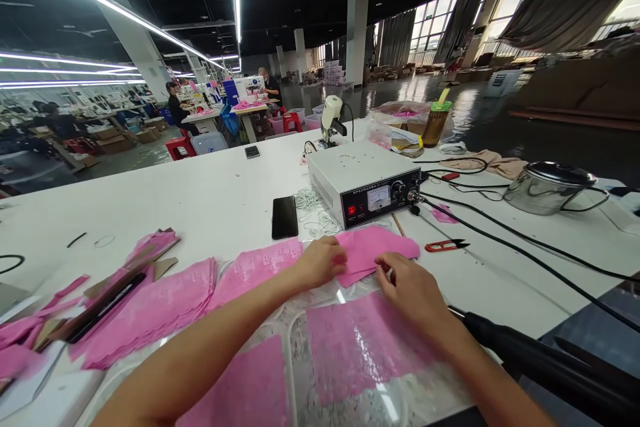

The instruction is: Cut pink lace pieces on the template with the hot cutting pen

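A plain pink piece of fabric (377, 247) lies in front of the control box, between my two hands. My left hand (323, 263) is curled with its fingertips on the left part of that fabric. At the near edge of the same piece, my right hand (413, 287) has thumb and forefinger pinched together on the cloth. Below the hands, clear plastic templates (291, 347) show more pink fabric (350, 347). A patterned pink piece (265, 263) lies left of my left hand, beside a stack of patterned pink pieces (170, 300).
A control box (367, 177) with a dial stands behind the fabric. A black phone (285, 217) lies left of it. Orange thread snips (445, 245), dark cables (520, 233) and a lidded pot (547, 190) are to the right. A black-handled tool (540, 360) lies near my right forearm.
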Tool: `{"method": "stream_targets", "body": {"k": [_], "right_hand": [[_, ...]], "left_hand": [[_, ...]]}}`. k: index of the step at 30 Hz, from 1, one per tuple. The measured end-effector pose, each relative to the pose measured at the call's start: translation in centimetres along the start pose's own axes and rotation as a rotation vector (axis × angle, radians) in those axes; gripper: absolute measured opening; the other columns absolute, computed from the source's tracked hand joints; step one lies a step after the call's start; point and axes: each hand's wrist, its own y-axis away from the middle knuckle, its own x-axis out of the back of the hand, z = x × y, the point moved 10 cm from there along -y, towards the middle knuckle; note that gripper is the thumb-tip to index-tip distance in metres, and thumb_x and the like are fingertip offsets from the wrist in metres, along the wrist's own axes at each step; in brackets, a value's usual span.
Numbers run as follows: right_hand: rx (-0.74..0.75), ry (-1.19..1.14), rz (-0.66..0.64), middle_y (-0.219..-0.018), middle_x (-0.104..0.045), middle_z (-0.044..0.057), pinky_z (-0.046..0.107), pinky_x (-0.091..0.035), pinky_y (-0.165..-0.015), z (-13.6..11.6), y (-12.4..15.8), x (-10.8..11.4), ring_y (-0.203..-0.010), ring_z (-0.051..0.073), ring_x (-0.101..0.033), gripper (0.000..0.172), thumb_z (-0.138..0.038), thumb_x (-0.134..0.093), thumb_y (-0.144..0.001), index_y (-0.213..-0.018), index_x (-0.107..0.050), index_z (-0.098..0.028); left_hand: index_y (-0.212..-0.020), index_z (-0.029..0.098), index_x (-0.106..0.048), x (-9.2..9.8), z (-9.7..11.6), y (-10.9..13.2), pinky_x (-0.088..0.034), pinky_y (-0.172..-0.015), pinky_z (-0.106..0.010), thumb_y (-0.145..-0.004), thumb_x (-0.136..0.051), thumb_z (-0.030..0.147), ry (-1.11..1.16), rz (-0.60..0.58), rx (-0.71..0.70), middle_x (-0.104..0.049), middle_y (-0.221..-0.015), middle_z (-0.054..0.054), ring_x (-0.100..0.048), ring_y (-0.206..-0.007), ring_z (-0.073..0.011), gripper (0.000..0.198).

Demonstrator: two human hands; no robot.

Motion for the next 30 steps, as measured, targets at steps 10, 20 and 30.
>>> {"method": "stream_targets", "body": {"k": [10, 20, 30], "right_hand": [[0.025, -0.013, -0.078, -0.082, -0.073, 0.002, 0.026, -0.042, -0.056, 0.0, -1.1, -1.8, -0.066, 0.016, -0.064, 0.020, -0.021, -0.048, -0.085, -0.085, -0.068, -0.022], [0.123, 0.087, 0.012, -0.103, -0.068, 0.010, 0.035, -0.050, -0.077, -0.8, -2.0, -2.5, -0.094, 0.025, -0.063, 0.018, -0.020, -0.057, -0.083, -0.094, -0.070, -0.019], [0.288, 0.129, 0.077, -0.099, -0.067, 0.011, 0.042, -0.047, -0.083, -1.6, 2.4, 0.0, -0.092, 0.027, -0.059, 0.020, -0.005, -0.051, -0.076, -0.085, -0.063, -0.017]], "left_hand": [[-0.118, 0.017, -0.059, -2.1, -2.3, -1.5, -0.054, -0.086, -0.040, -0.096, -0.058, 0.034, 0.099, -0.130, 0.046, -0.061, -0.119, -0.008, -0.063, -0.100, -0.0204, 0.028], [-0.118, 0.016, -0.059, -0.6, -2.0, -2.3, -0.055, -0.086, -0.040, -0.096, -0.058, 0.034, 0.149, -0.170, 0.012, -0.061, -0.118, -0.008, -0.063, -0.100, -0.0202, 0.028], [-0.077, 0.017, -0.066, 1.9, 1.9, 3.8, -0.049, -0.075, -0.025, -0.089, -0.062, 0.016, 0.266, -0.259, -0.101, -0.063, -0.094, -0.002, -0.060, -0.083, -0.0136, 0.012]]}}
